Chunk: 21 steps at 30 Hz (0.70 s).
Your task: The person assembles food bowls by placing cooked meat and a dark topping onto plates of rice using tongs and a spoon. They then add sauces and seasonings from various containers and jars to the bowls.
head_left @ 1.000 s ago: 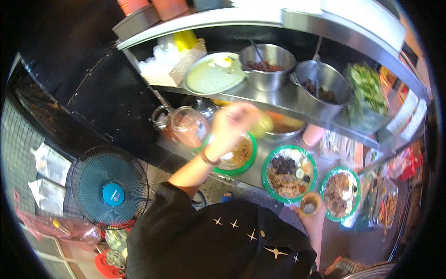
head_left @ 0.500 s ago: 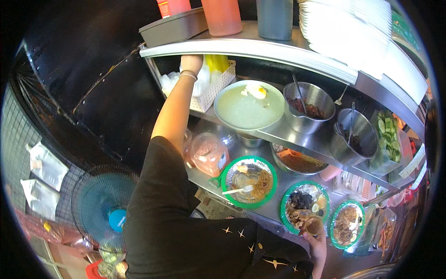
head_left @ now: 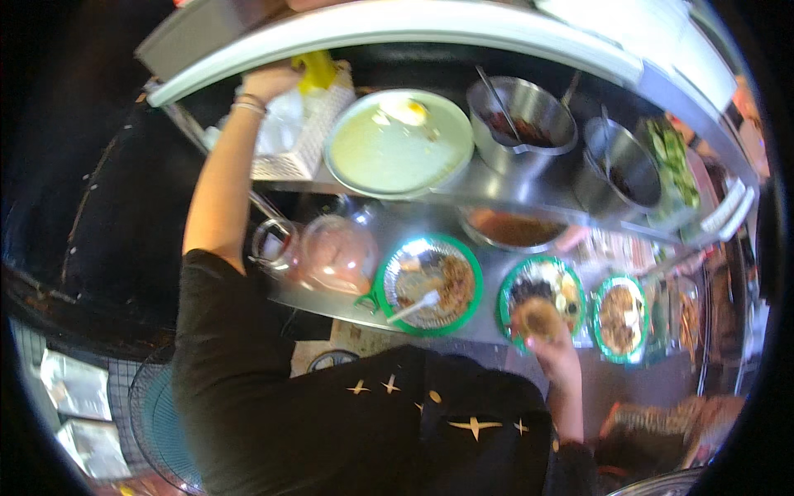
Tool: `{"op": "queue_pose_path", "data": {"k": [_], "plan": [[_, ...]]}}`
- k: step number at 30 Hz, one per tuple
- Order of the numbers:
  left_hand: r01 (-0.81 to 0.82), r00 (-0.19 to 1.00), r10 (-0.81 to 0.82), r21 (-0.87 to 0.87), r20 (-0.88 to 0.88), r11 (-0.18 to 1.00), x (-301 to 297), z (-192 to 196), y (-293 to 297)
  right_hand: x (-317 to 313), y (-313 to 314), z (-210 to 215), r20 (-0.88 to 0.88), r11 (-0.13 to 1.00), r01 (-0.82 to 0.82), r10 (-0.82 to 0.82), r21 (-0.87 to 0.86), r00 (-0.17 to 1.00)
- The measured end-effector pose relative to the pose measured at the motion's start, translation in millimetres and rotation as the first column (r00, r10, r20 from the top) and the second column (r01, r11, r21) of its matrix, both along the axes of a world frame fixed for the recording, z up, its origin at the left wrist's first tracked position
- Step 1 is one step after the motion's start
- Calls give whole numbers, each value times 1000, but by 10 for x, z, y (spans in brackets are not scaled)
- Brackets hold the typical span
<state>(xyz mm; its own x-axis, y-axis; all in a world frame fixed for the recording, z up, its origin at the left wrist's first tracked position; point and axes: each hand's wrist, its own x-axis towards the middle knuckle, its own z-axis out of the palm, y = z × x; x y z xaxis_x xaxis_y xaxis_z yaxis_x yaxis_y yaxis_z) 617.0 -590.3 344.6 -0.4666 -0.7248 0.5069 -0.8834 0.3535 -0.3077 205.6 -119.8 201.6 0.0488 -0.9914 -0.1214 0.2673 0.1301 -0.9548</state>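
My left hand (head_left: 273, 81) reaches under the upper shelf edge into a white perforated basket (head_left: 308, 136), where clear plastic bags (head_left: 281, 122) and a bright yellow item (head_left: 316, 71) lie. Its fingers are hidden, so I cannot see what they touch. My right hand (head_left: 558, 351) is closed round a small round brownish cup (head_left: 541, 317), with its opening upward. The cup is held in front of a green-rimmed plate (head_left: 506, 291) of dark and light foods. To its right is another green-rimmed plate (head_left: 601, 298) of food.
A green-rimmed metal plate (head_left: 473, 307) with a white spoon stands left of centre, near plastic jars (head_left: 339, 255). On the middle shelf are a pale platter (head_left: 399, 165) with egg, two metal pots (head_left: 523, 124) (head_left: 616, 178) and cucumber slices (head_left: 672, 157). A fan (head_left: 157, 413) stands lower left.
The view has shifted, and the shelves and basket appear farther left and higher. My left hand remains at the basket; my right hand still holds the cup, now overlapping the middle plate.
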Motion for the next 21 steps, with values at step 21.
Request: {"op": "queue_pose_path", "data": {"k": [21], "plan": [[-421,822,529,401,-209,813,1207,-2341,2489,1440,-1375,-389,-6,800,-575,583,-172,813]]}}
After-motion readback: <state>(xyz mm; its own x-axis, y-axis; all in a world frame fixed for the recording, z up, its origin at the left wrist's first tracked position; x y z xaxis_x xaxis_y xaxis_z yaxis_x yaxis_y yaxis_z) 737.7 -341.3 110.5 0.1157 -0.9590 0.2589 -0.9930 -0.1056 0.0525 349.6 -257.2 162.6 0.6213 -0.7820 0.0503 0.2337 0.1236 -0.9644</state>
